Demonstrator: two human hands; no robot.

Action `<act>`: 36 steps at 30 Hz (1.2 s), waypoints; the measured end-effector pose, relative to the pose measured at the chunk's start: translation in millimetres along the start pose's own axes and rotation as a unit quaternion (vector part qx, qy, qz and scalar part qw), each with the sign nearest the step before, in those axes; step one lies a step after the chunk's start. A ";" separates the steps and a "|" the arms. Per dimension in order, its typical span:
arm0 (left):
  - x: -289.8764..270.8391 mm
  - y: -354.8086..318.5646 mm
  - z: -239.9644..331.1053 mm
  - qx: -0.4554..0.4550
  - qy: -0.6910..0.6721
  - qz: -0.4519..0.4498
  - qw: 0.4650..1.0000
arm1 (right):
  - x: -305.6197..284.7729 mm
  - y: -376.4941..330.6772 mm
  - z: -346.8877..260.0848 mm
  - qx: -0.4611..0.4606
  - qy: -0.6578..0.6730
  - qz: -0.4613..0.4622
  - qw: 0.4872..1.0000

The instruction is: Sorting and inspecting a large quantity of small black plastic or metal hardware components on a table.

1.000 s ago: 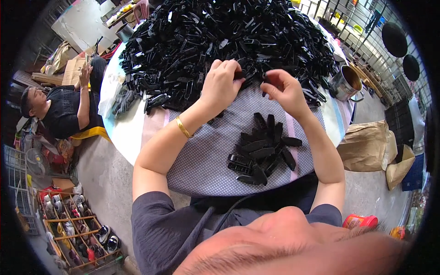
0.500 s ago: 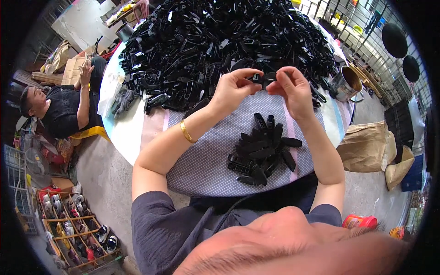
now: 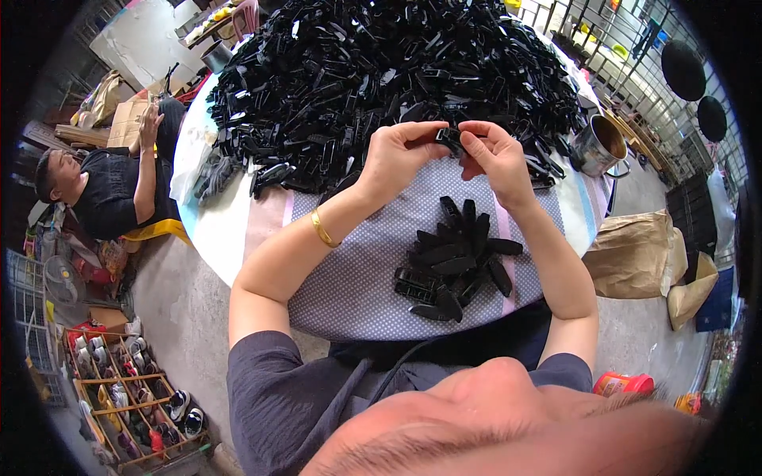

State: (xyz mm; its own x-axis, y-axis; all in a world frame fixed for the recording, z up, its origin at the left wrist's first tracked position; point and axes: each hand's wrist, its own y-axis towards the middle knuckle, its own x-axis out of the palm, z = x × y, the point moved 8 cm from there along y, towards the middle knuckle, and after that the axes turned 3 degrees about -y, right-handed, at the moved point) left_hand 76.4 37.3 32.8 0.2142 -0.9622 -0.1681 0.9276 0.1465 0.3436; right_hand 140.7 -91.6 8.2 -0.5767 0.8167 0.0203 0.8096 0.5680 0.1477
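A small black plastic part (image 3: 450,138) is pinched between my two hands, above the near edge of a big heap. My left hand (image 3: 397,161) grips its left end with thumb and forefinger. At the other end, my right hand (image 3: 498,163) closes thumb and fingers on it; whether a second piece is in those fingers I cannot make out. The heap of loose black plastic parts (image 3: 373,71) covers the far half of the round table (image 3: 357,274). Nearer to me lies a small pile of similar black pieces (image 3: 456,258), oblong with rounded ends.
A metal pot (image 3: 597,147) stands at the table's right edge, and a dark grey cloth (image 3: 214,176) lies at the left. Brown paper sacks (image 3: 635,254) are on the floor to the right. Another person (image 3: 107,186) sits at the left, near a shoe rack (image 3: 131,389).
My right hand has moved left, closing the gap to my left hand, and now meets the black part there. The small pile looks the same.
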 end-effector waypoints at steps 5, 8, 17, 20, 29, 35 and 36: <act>-1.2 4.2 -8.2 -0.024 -0.053 -0.022 0.998 | 5.3 1.3 5.3 0.040 0.065 -0.050 0.996; -2.6 4.2 -5.9 -0.016 -0.007 -0.020 1.000 | 8.2 -2.1 1.3 0.046 0.075 -0.054 0.995; 1.8 3.2 -13.7 -0.064 -0.091 -0.037 0.993 | 6.6 -3.9 -3.0 0.009 -0.043 -0.042 0.998; 6.4 1.4 -10.7 -0.066 -0.151 -0.045 0.985 | 2.3 -5.4 -6.2 -0.059 -0.120 0.017 0.991; 14.3 4.6 -20.0 -0.113 -0.363 -0.085 0.921 | 17.9 -9.7 -15.8 -0.115 -0.175 -0.058 0.976; 12.3 1.7 -9.9 -0.070 -0.334 -0.116 0.933 | 22.9 -22.2 -26.4 -0.182 -0.207 -0.026 0.961; 12.8 1.4 -11.0 -0.069 -0.334 -0.117 0.933 | 23.4 -22.6 -25.0 -0.183 -0.207 -0.026 0.961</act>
State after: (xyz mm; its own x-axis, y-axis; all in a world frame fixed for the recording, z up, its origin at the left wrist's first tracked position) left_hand 83.8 27.7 21.0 -0.1935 -0.8935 0.4052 0.9658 -0.1009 0.2387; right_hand 106.2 -87.9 30.0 -0.4607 0.8020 -0.3801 0.6447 0.5968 0.4778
